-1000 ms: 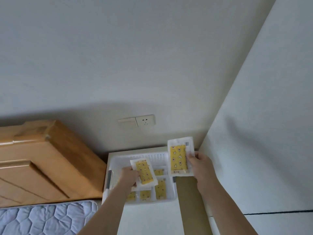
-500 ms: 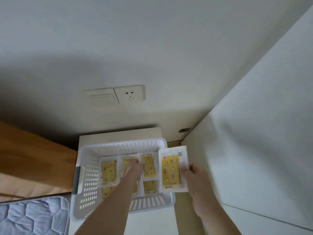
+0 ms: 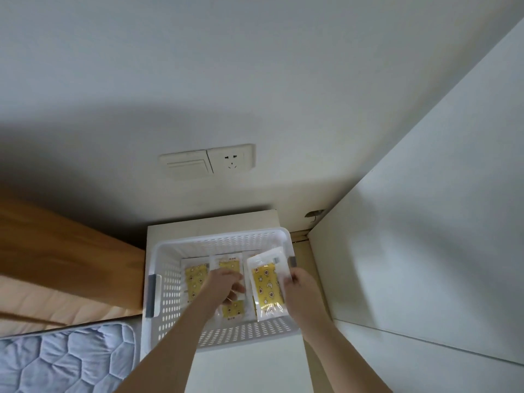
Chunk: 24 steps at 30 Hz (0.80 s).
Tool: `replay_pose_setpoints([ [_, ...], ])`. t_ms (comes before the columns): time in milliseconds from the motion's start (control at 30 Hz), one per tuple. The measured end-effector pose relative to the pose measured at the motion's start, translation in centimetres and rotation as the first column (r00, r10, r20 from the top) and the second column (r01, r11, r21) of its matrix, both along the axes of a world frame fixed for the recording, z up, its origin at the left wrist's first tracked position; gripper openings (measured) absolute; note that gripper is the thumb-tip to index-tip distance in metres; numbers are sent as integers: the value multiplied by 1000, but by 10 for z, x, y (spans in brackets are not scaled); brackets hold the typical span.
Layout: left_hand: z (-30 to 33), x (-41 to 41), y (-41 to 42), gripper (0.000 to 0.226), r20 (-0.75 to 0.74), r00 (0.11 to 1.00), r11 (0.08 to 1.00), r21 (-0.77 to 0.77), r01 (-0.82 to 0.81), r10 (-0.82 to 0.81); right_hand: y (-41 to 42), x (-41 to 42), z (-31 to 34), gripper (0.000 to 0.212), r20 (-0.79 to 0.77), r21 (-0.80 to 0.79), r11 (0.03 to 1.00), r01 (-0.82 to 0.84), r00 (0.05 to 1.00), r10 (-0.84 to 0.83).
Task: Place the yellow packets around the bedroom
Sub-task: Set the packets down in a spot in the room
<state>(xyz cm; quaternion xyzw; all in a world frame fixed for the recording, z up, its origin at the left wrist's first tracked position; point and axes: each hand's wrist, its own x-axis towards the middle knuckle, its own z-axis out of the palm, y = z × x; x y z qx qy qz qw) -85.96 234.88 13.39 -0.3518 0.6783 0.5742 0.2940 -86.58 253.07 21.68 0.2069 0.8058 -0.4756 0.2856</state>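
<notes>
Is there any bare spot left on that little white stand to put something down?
Two bare strips on the nightstand: one in front of the white basket, one behind it by the wall. Inside the basket it is crowded: yellow packets cover the floor, and the left hand and right hand are both in it.

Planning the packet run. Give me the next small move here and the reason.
Probably lift the right hand clear of the white basket with its yellow packet: it already pinches that packet's edge, while the left hand is down among the packets lying inside.
</notes>
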Motion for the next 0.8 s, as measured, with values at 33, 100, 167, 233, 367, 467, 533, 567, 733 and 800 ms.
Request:
replay_pose_setpoints([
  [33, 2, 7, -5, 19, 7, 1000, 996, 87, -7, 7, -6, -1, -5, 26, 1, 12, 1000, -22, 1000, 22],
  [100, 1, 14, -11, 21, 5, 1000, 987, 160, -6, 5, -17, -3, -18, 25, 16, 41, 998, -50, 999, 49],
  [167, -5, 13, -14, 20, 4, 1000, 987, 160, 13, -14, -27, -2, -31, 23, 53, 45, 998, -46, 998, 43],
  [233, -13, 10, -15, 18, 26, 998, 989, 135, 56, -60, -34, 0, -44, 23, 66, 43, 998, -42, 997, 39],
  [367, -26, 5, -11, 10, 52, 996, 993, 98, 61, -66, -36, 3, -62, 30, 84, 89, 995, -53, 995, 46],
  [467, -34, 0, -5, 6, 43, 995, 995, 35, 88, -90, -34, 5, -72, 38, 102, 96, 994, -47, 994, 37],
  [533, -38, -4, -1, 7, 42, 991, 991, -18, 132, -131, -32, 6, -73, 34, 118, 73, 996, -49, 992, 40],
  [567, -41, -6, 2, 9, 43, 987, 987, -48, 155, -153, -31, 6, -73, 30, 118, 57, 996, -62, 992, 55],
  [733, -51, -11, 25, 23, 120, 967, 955, -170, 244, -226, -26, 9, -89, 16, 138, 91, 978, -189, 975, 175],
  [800, -53, -11, 35, 22, 159, 960, 932, -247, 264, -230, -25, 12, -99, 15, 133, 130, 965, -226, 969, 209],
])
